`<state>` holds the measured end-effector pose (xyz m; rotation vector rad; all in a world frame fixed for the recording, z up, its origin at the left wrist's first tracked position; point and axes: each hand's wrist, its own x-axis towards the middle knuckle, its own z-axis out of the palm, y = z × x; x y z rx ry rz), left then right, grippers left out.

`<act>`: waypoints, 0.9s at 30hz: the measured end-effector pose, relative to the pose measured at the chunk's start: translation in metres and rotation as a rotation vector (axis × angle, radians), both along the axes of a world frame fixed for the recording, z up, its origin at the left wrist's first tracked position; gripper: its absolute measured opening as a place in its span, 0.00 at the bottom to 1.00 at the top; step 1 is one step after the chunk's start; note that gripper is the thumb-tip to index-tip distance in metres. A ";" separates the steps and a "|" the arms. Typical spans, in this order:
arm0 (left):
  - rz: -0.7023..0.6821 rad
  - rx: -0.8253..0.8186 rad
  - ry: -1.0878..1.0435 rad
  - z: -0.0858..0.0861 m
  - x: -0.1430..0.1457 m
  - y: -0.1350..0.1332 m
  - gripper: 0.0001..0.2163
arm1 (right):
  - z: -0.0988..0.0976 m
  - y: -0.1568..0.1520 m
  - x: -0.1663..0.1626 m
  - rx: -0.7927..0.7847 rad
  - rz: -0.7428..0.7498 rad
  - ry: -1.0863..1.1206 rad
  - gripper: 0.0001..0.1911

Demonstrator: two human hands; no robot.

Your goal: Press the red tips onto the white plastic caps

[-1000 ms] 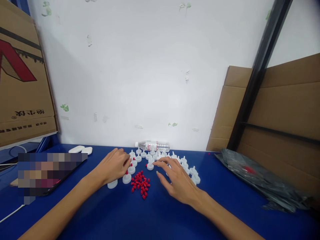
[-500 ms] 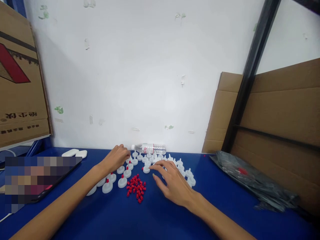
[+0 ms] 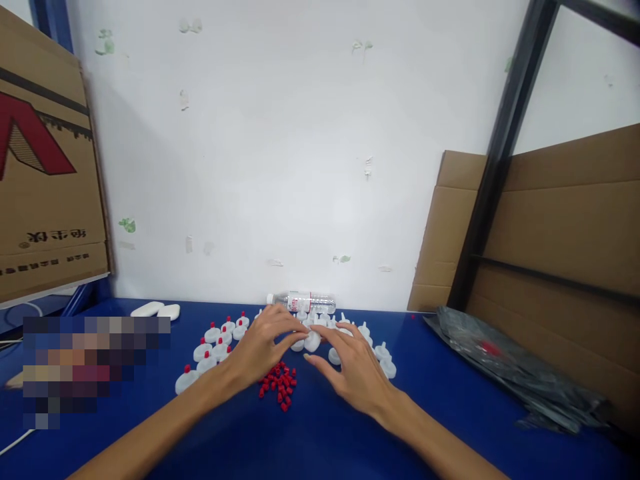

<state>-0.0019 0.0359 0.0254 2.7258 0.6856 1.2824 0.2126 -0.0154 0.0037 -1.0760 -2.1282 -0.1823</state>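
A white nozzle cap [image 3: 313,342] is tilted between my two hands. The thumb and fingers of my left hand [image 3: 265,340] close on its tip side. My right hand [image 3: 355,363] has its index finger at the cap's upper edge, while its thumb stays apart below. Small red tips [image 3: 280,383] lie in a loose pile in front of my hands. On the left stand several white caps with red tips on their nozzles, such as this capped one [image 3: 187,381]. Behind and beside my right hand are several white caps with bare nozzles [image 3: 387,367], partly hidden.
A clear plastic bottle [image 3: 320,303] lies by the wall. At left are white rounded objects [image 3: 169,312], a blurred-out area and a large cardboard box [image 3: 55,200]. Grey plastic bags [image 3: 515,367] lie at right, near cardboard sheets [image 3: 560,227] and a black post [image 3: 493,167].
My left hand has moved right and nearer, from the rows of caps at left to the cap by my right hand. My right hand stays nearly in place. The view has shifted slightly.
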 end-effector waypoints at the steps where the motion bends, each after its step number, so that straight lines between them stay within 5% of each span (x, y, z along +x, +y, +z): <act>1: -0.013 -0.030 -0.014 -0.001 0.002 -0.002 0.06 | 0.000 0.000 0.000 0.021 0.015 0.006 0.21; 6: 0.103 -0.070 0.002 -0.006 0.002 -0.003 0.10 | 0.000 0.003 0.000 0.066 0.019 0.038 0.15; 18: 0.489 0.159 0.570 -0.033 -0.016 0.025 0.11 | -0.002 0.001 -0.002 0.015 0.007 0.028 0.12; 22: 0.517 0.279 0.699 -0.032 -0.025 0.034 0.20 | -0.003 0.001 -0.001 0.002 0.002 0.009 0.12; 27: 0.445 0.253 0.624 -0.033 -0.026 0.038 0.14 | -0.002 0.001 -0.002 0.016 0.006 0.013 0.12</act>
